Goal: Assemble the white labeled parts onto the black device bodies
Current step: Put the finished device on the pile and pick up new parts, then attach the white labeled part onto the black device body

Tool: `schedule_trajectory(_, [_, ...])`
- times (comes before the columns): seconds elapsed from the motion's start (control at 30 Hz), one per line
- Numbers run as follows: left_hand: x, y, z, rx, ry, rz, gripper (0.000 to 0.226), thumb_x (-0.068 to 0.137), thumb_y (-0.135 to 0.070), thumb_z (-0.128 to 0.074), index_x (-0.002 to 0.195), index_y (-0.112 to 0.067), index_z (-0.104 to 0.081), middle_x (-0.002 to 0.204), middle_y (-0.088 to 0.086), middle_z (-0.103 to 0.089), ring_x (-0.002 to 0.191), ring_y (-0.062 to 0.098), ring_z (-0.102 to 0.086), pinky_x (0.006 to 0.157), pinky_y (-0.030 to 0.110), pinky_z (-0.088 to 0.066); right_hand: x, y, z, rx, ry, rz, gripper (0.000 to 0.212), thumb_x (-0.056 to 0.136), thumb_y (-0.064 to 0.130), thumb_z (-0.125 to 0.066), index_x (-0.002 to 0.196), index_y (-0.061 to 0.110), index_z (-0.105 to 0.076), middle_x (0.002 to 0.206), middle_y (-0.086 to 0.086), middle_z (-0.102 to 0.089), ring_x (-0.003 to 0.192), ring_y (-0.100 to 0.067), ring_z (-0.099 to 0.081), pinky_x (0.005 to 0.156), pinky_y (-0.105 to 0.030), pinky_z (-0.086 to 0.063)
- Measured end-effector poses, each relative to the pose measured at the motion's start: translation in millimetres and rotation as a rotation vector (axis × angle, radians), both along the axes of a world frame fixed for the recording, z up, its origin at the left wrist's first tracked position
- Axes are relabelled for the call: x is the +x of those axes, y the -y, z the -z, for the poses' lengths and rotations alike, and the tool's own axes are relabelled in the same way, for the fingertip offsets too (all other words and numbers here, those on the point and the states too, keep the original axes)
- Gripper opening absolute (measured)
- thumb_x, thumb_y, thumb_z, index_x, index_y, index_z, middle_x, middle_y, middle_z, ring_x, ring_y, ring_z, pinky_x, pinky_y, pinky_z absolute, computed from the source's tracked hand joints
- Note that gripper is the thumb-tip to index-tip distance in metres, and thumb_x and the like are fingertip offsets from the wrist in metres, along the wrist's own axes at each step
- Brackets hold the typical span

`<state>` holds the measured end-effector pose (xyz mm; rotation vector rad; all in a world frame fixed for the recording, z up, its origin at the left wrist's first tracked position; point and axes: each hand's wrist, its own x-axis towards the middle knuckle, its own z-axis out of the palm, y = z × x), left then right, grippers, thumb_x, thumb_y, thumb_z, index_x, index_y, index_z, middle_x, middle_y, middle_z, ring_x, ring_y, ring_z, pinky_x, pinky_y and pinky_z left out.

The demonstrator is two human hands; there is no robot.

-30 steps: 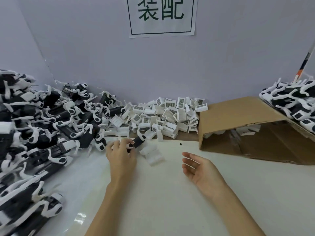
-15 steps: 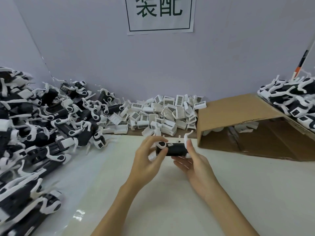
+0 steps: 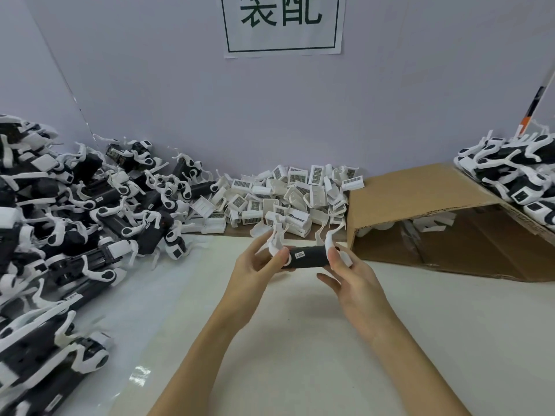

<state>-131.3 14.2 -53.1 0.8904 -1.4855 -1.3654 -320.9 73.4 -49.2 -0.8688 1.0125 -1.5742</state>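
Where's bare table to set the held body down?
Free: the white tabletop under and in front of both hands, between the black-body heap on the left and the cardboard box on the right. Crowded: the back edge, filled by the labeled white parts pile.

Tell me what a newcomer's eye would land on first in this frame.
Probably the black device body held up at centre between the left hand and right hand, above the table. Next, the big heap of black-and-white devices along the left, and the pile of white labeled parts against the back wall, beside an open cardboard box.
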Motion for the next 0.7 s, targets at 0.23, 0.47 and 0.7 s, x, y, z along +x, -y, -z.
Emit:
schedule_trajectory(0.23, [9,3,-1,-0.022,-0.113,0.042,0.056,0.096,-0.023,-0.072,0.149,-0.016,-0.058,0.147,0.004,-0.067,0.14,0.025,-0.061,0.125,0.05,-0.038,-10,-7,-8,0.194,0.142,-0.313,0.066,0.098,0.073,-0.041,0.139,0.024,-0.056,0.113,-0.023,-0.075,0.077,-0.038,-0.074,0.048,-0.029,-0.053])
schedule_trajectory(0.47, [16,9,-1,0.062,-0.189,0.366,0.077,0.089,0.01,-0.05,0.157,-0.024,-0.055,0.158,0.014,-0.055,0.147,0.035,-0.052,0.122,0.058,-0.043,-18,-8,-6,0.235,0.351,-0.353,0.052,0.097,0.054,-0.061,0.131,0.016,-0.067,0.101,-0.026,-0.062,0.068,-0.026,-0.058,0.047,-0.026,-0.047])
schedule_trajectory(0.7, [14,16,0,0.335,-0.401,0.275,0.06,0.111,-0.053,-0.048,0.151,-0.01,-0.059,0.15,0.028,-0.059,0.141,0.047,-0.056,0.115,0.061,-0.048,-11,-2,-2,0.049,0.04,-0.089,0.043,0.086,0.026,-0.066,0.127,0.037,-0.062,0.116,-0.017,-0.066,0.078,-0.035,-0.065,0.066,-0.043,-0.05])
